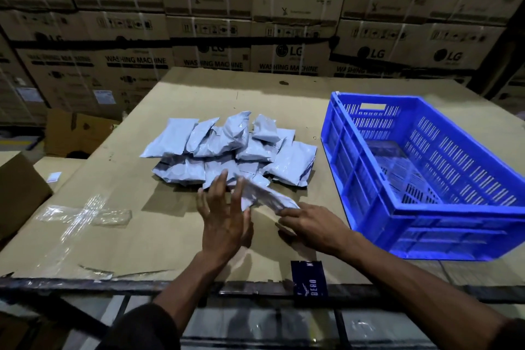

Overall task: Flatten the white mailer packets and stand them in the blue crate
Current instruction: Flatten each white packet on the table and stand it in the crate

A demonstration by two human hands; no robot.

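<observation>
One white packet (265, 197) is up off the surface (142, 221), blurred by motion, so its outline and exact tilt are hard to read. The left hand (224, 221) stands edge-up against its near-left end with straight, spread fingers (217, 187); whether the palm actually touches the packet cannot be told through the blur. The right hand (309, 224) meets the packet's right end, its fingers curled at that corner, though the pinch itself is partly hidden by the packet and the smear. Just beyond both hands lies the heap of white mailer packets (230, 148), overlapping so much that a count is unreliable and the lower ones show only edges. The blue crate (369, 176) sits to the right of the heap, near it but apart; no packet stands in it, and its right rim runs out of view. A dark label (309, 278) hangs over the near edge of the surface, its print only partly legible. Strips of clear tape (82, 216) glint on the cardboard at left. Stacked cartons (199, 37) fill the background, dim and blurred.
</observation>
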